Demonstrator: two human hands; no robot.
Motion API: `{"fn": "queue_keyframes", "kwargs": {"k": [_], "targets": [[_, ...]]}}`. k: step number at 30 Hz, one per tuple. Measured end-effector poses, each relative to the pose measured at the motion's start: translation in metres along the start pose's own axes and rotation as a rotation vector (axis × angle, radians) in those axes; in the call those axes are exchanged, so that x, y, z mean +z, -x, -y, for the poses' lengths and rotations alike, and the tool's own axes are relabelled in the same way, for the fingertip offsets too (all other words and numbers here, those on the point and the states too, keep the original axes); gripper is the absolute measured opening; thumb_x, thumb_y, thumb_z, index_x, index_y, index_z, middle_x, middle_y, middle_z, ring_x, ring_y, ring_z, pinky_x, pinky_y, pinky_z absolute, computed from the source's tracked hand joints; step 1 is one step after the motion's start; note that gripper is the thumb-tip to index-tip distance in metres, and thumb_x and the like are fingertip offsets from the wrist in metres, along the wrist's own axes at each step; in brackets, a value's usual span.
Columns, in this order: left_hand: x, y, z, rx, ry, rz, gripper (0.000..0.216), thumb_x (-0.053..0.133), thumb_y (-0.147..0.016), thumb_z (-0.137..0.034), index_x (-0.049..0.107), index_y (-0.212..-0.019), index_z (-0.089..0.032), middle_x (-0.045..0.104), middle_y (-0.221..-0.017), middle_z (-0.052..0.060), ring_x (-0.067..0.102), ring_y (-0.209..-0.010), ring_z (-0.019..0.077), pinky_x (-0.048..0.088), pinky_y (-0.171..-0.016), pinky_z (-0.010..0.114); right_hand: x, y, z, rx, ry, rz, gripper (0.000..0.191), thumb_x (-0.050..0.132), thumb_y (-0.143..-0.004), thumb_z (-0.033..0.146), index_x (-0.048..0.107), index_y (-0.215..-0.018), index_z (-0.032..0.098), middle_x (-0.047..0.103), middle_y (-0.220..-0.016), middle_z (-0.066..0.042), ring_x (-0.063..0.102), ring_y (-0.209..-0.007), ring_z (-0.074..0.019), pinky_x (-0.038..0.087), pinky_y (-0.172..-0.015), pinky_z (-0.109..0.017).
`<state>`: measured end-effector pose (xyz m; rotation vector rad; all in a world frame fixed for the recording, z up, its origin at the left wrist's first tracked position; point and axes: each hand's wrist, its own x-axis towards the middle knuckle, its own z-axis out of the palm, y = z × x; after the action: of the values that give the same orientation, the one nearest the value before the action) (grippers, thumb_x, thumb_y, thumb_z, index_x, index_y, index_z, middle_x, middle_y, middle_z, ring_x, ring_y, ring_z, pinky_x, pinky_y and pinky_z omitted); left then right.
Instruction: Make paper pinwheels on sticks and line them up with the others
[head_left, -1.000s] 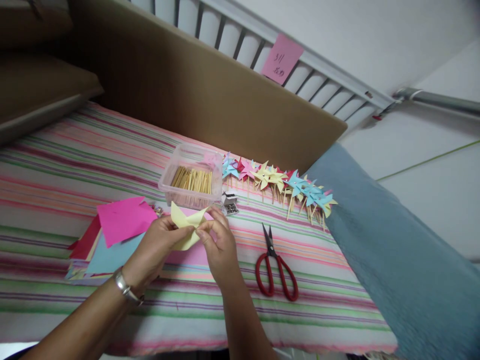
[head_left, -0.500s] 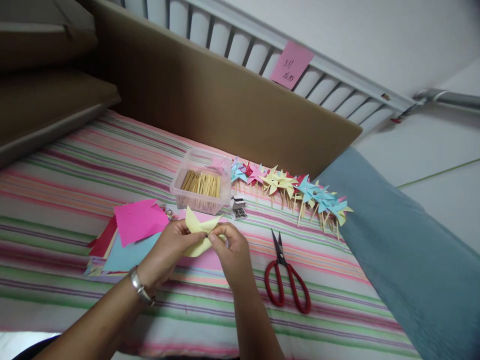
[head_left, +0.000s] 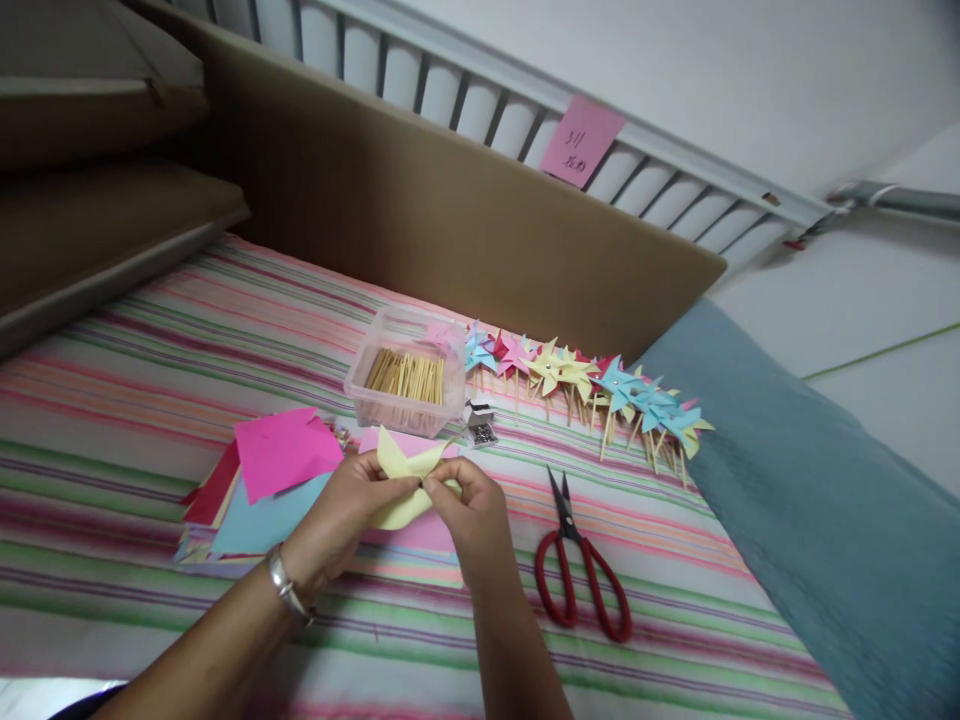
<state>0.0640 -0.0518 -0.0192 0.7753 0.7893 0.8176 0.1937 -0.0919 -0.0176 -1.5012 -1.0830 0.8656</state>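
Note:
Between my hands is a pale yellow paper pinwheel [head_left: 401, 512], its corners folded in towards the middle. My left hand [head_left: 365, 492] grips it from the left, thumb pressed near the centre. On the other side my right hand [head_left: 471, 500] pinches the paper at the same centre; whatever small piece may sit under the fingertips is hidden. Pink paper [head_left: 427, 535] lies on the cloth beneath. Just beyond my hands are a small open box of metal pins [head_left: 482, 432] and a clear plastic tub [head_left: 364, 405] holding many thin wooden sticks [head_left: 409, 375].
Red-handled scissors [head_left: 576, 560] lie open to the right on the striped cloth [head_left: 660, 640]. Stacked coloured paper [head_left: 281, 465] is at the left. A row of finished pinwheels on sticks [head_left: 585, 380] lies at the back right, before a brown board [head_left: 420, 200].
The view has shifted slightly, so everything sits a little lower and further right. Both hands keep hold of the yellow pinwheel, with fingers at its centre.

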Motion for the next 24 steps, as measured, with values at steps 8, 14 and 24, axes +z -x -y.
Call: {"fn": "queue_keyframes", "kwargs": {"k": [8, 14, 24], "targets": [[0.0, 0.001, -0.004, -0.026, 0.034, 0.123, 0.031, 0.075, -0.065, -0.022, 0.072, -0.096, -0.019, 0.074, -0.085, 0.005, 0.064, -0.074, 0.0158, 0.047, -0.07, 0.024, -0.003, 0.001, 0.004, 0.05, -0.076, 0.027, 0.011, 0.062, -0.067, 0.025, 0.055, -0.065, 0.017, 0.058, -0.066, 0.001, 0.048, -0.057, -0.0115, 0.039, -0.054, -0.023], [0.001, 0.0, -0.003, 0.005, 0.024, 0.151, 0.029, 0.073, -0.069, -0.02, 0.072, -0.097, -0.022, 0.075, -0.089, 0.004, 0.066, -0.082, 0.0163, 0.047, -0.074, 0.022, -0.003, 0.002, 0.006, 0.039, -0.113, 0.021, 0.01, 0.062, -0.066, 0.024, 0.055, -0.064, 0.017, 0.058, -0.068, 0.0, 0.05, -0.061, -0.0126, 0.039, -0.056, -0.023], [-0.002, -0.003, 0.003, 0.028, 0.001, 0.137, 0.031, 0.073, -0.069, -0.02, 0.071, -0.099, -0.024, 0.075, -0.09, 0.003, 0.066, -0.081, 0.0169, 0.048, -0.077, 0.025, -0.002, 0.001, 0.012, 0.048, -0.099, -0.004, 0.01, 0.062, -0.065, 0.022, 0.054, -0.061, 0.017, 0.057, -0.065, 0.002, 0.049, -0.058, -0.0119, 0.039, -0.056, -0.023]]}}
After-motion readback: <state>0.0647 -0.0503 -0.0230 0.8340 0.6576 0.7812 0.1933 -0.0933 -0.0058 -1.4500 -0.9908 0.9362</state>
